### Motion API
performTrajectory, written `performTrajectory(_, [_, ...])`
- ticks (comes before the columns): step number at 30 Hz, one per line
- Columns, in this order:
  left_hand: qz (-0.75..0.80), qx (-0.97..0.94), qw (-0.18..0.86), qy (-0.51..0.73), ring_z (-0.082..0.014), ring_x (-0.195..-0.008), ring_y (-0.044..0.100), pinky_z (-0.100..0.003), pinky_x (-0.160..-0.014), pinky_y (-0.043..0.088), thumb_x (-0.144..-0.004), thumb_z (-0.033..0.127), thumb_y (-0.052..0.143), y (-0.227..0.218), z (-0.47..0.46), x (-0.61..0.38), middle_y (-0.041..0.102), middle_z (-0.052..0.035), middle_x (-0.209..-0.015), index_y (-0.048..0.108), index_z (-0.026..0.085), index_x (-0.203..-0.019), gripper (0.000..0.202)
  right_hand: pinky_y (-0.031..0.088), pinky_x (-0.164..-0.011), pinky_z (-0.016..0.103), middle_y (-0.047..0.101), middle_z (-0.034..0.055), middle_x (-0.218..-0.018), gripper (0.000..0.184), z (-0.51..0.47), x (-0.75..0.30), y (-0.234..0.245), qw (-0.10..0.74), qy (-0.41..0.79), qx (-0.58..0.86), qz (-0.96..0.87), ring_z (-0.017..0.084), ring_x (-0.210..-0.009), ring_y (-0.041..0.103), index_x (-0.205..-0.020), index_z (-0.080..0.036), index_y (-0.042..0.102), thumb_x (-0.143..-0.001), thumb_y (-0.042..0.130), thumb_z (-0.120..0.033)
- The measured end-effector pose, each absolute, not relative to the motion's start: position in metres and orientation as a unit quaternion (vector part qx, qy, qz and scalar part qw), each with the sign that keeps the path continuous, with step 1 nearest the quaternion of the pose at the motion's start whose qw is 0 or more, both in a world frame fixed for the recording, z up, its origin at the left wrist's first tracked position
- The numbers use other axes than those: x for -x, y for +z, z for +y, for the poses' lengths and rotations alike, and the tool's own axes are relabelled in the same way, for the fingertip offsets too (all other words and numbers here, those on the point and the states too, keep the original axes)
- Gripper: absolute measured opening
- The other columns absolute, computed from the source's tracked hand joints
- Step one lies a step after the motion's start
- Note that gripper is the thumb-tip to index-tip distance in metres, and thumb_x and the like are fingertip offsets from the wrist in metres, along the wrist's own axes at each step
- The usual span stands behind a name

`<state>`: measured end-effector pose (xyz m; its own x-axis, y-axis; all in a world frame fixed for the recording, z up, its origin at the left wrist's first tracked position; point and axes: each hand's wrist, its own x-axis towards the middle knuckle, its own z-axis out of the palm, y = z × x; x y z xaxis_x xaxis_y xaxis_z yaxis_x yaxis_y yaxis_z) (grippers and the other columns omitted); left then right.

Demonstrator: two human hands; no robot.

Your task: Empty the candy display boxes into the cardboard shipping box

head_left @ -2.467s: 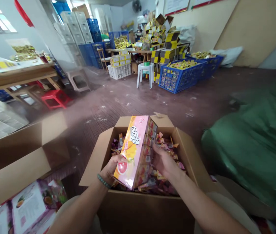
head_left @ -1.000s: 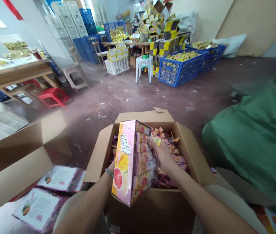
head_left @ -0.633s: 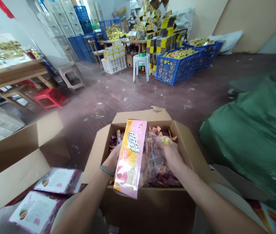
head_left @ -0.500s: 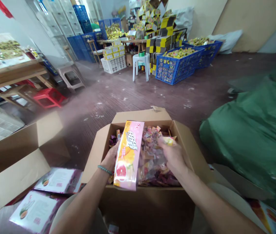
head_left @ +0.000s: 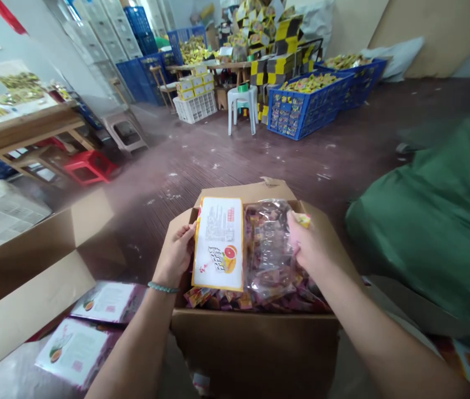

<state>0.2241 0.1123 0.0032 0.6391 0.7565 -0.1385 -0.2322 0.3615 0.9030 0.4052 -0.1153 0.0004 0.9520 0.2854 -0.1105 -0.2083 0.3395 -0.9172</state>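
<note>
Over an open cardboard box (head_left: 255, 338) heaped with small wrapped candies (head_left: 218, 299), I hold a candy package (head_left: 218, 244) flat. Its white printed back faces up and a clear plastic window (head_left: 268, 249) shows candies inside. My left hand (head_left: 174, 252) grips the package's left edge, with a green bead bracelet on the wrist. My right hand (head_left: 307, 244) is closed on the right edge, a yellow wrapped candy (head_left: 304, 220) pinched in its fingers.
A second open carton (head_left: 31, 260) at my left has finished packages (head_left: 93, 321) lying in front of it. A large green sack (head_left: 438, 210) sits to the right. Across the floor stand blue crates (head_left: 305, 108) of candies, a white stool (head_left: 241, 108), a red stool (head_left: 87, 166) and wooden tables (head_left: 23, 130).
The package has been turned from standing on edge with its pink front showing to lying flat with its white back up. My right hand shifted from the candies to its right edge.
</note>
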Motion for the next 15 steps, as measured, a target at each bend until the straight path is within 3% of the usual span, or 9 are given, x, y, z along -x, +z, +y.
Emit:
performTrajectory(3, [0.279,-0.489,0.784,0.262,-0.0205,-0.075,0.073,-0.028,-0.071,0.061,-0.070,0.037,0.091,0.012,0.104,-0.225,0.077,-0.0070,-0.084,0.071,0.015,-0.090,0.035,0.022,-0.034,0.018,0.035,-0.0109,-0.050,0.058,-0.125,-0.400,0.019,0.833,0.192,0.511,-0.085,0.004,-0.038,0.027,-0.069,-0.021,0.049,-0.063,0.094,-0.056])
performTrajectory(6, [0.279,-0.445,0.832,0.181,-0.0314,-0.095,0.075,-0.040,-0.088,0.061,-0.071,0.034,0.089,0.015,0.097,-0.229,0.079,-0.0130,-0.093,0.073,0.013,-0.102,0.041,0.033,-0.039,0.016,0.048,-0.0086,-0.059,0.060,-0.132,-0.404,0.026,0.855,0.241,0.448,-0.099,0.005,-0.044,0.038,-0.076,-0.021,0.057,-0.052,0.098,-0.057])
performTrajectory(8, [0.270,-0.387,0.859,0.198,-0.0328,-0.107,0.073,-0.042,-0.097,0.058,-0.080,0.032,0.081,0.020,0.096,-0.230,0.079,-0.0126,-0.099,0.071,0.014,-0.111,0.038,0.049,-0.051,0.019,0.064,-0.0019,-0.080,0.064,-0.137,-0.410,0.023,0.858,0.255,0.439,-0.076,0.010,-0.061,0.057,-0.087,-0.023,0.065,-0.051,0.095,-0.066])
performTrajectory(10, [0.267,-0.320,0.873,0.252,-0.0304,-0.114,0.070,-0.042,-0.104,0.055,-0.091,0.033,0.068,0.025,0.099,-0.230,0.079,-0.0105,-0.103,0.068,0.015,-0.122,0.036,0.058,-0.070,0.025,0.071,0.0062,-0.107,0.071,-0.141,-0.413,0.016,0.847,0.268,0.457,-0.049,0.019,-0.090,0.069,-0.100,-0.024,0.069,-0.058,0.085,-0.080])
performTrajectory(13, [0.238,-0.251,0.882,0.320,-0.0274,-0.124,0.065,-0.043,-0.112,0.048,-0.101,0.033,0.050,0.031,0.099,-0.230,0.078,-0.0090,-0.113,0.061,0.015,-0.136,0.041,0.056,-0.094,0.039,0.066,0.0121,-0.131,0.084,-0.140,-0.400,0.004,0.811,0.307,0.493,-0.072,0.029,-0.121,0.064,-0.125,-0.028,0.062,-0.067,0.071,-0.088])
performTrajectory(15, [0.198,-0.237,0.891,0.332,-0.0277,-0.131,0.060,-0.045,-0.116,0.044,-0.103,0.034,0.046,0.031,0.092,-0.231,0.076,-0.0094,-0.121,0.059,0.016,-0.140,0.043,0.050,-0.104,0.046,0.062,0.0132,-0.139,0.103,-0.133,-0.379,-0.002,0.780,0.339,0.507,-0.140,0.031,-0.131,0.058,-0.147,-0.033,0.045,-0.063,0.077,-0.085])
